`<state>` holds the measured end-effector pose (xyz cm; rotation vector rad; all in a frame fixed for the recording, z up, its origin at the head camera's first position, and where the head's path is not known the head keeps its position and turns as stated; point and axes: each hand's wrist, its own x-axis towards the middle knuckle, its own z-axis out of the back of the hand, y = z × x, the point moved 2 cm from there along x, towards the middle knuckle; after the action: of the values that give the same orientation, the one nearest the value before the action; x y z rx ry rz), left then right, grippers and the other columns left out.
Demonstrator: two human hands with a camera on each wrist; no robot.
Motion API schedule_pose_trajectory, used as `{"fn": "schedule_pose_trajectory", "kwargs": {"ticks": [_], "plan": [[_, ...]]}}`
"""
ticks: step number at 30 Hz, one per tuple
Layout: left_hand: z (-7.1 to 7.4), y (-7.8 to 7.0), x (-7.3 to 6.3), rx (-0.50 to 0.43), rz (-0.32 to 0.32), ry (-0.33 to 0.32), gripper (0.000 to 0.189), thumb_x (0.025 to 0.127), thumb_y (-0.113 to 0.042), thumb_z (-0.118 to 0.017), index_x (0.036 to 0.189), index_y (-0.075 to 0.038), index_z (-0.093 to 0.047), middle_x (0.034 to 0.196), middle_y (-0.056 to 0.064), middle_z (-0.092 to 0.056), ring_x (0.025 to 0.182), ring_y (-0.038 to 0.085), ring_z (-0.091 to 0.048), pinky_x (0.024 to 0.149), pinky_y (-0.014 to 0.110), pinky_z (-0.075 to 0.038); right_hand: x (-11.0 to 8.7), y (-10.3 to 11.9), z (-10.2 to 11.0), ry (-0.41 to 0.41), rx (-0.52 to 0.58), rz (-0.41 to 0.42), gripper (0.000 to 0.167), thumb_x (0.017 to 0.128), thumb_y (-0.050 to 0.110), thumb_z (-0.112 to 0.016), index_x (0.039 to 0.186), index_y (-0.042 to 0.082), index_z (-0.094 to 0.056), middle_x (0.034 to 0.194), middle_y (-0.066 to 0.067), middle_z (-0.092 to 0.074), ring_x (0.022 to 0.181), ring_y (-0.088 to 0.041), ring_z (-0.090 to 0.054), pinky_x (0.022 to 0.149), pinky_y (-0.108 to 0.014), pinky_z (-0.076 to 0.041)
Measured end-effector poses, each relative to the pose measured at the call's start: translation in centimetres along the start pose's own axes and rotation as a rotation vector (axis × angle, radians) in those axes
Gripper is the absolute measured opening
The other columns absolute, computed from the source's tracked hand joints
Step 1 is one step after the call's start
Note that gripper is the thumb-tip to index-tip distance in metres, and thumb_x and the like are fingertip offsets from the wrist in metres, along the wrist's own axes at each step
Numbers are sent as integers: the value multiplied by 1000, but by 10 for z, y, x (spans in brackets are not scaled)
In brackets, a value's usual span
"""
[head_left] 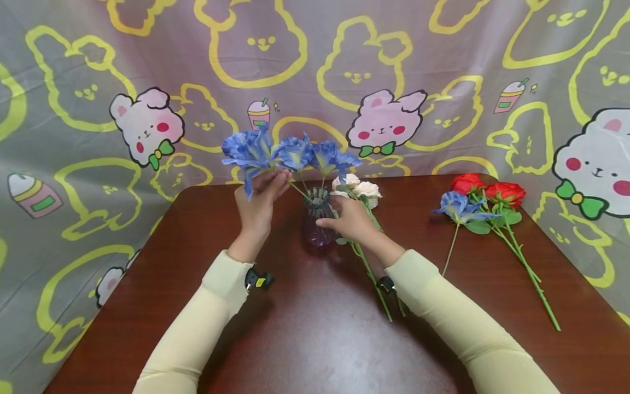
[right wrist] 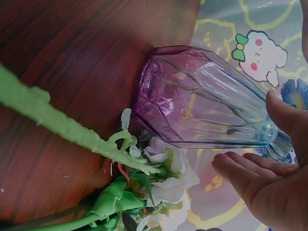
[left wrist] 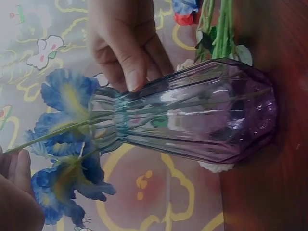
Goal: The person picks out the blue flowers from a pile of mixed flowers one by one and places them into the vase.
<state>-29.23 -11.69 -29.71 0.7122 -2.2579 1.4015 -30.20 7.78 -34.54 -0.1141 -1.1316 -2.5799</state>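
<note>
My left hand (head_left: pixel 261 200) pinches the stem of a blue artificial flower (head_left: pixel 248 150) just under its bloom. That stem (left wrist: pixel 48 135) slants down into the mouth of a glass vase (head_left: pixel 317 230), as the left wrist view shows. The ribbed vase is clear bluish at the neck and purple at the base, and it stands upright on the table. More blue flowers (head_left: pixel 325 156) lean out of it, their stems visible through the glass. My right hand (head_left: pixel 351 219) holds the vase around its neck, thumb (right wrist: pixel 279 113) at the near side and fingers reaching around the other side.
White flowers (head_left: pixel 366 190) with long green stems lie on the brown table (head_left: pixel 305 339) just right of the vase, partly beneath my right arm. Farther right lie red flowers (head_left: pixel 506 192) and another blue flower (head_left: pixel 458 209). A patterned cloth (head_left: pixel 315 65) hangs behind.
</note>
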Motion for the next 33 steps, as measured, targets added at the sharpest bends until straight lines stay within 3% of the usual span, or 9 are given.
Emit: {"fn": "schedule_pose_trajectory", "kwargs": {"ticks": [6, 13, 21, 26, 33], "plan": [[0, 8, -3, 32, 13, -3, 26, 84, 7, -72, 101, 23, -63, 88, 14, -73, 84, 24, -71, 76, 39, -57, 1, -2, -2, -22, -15, 14, 69, 82, 31, -80, 134, -6, -52, 126, -22, -61, 114, -33, -59, 98, -43, -46], [-1, 16, -6, 95, 35, -3, 26, 84, 4, -72, 102, 22, -64, 87, 10, -73, 82, 20, -71, 75, 38, -57, 1, -2, -3, -38, -19, 43, 66, 82, 27, -80, 132, -7, -53, 123, -24, -61, 111, -36, -61, 95, -44, -48], [0, 26, -8, 131, 52, 1, 33, 84, 1, -74, 102, 25, -62, 83, 8, -73, 79, 18, -71, 77, 45, -56, 2, -3, -4, -54, -44, 75, 60, 82, 24, -80, 128, -7, -57, 120, -24, -63, 107, -35, -63, 93, -44, -50], [2, 33, -7, 159, 99, -11, 31, 83, 0, -75, 102, 22, -64, 83, 6, -73, 80, 18, -71, 81, 49, -54, 2, -4, -3, -56, -37, 69, 55, 81, 25, -80, 124, -5, -60, 117, -22, -65, 105, -34, -63, 91, -43, -50], [2, 43, -4, 228, 112, -6, 31, 83, -1, -76, 103, 20, -65, 90, 13, -73, 80, 16, -71, 81, 51, -53, 3, -5, -4, -53, -36, 65, 53, 83, 25, -79, 122, -5, -61, 117, -22, -65, 105, -34, -63, 91, -43, -50]]}}
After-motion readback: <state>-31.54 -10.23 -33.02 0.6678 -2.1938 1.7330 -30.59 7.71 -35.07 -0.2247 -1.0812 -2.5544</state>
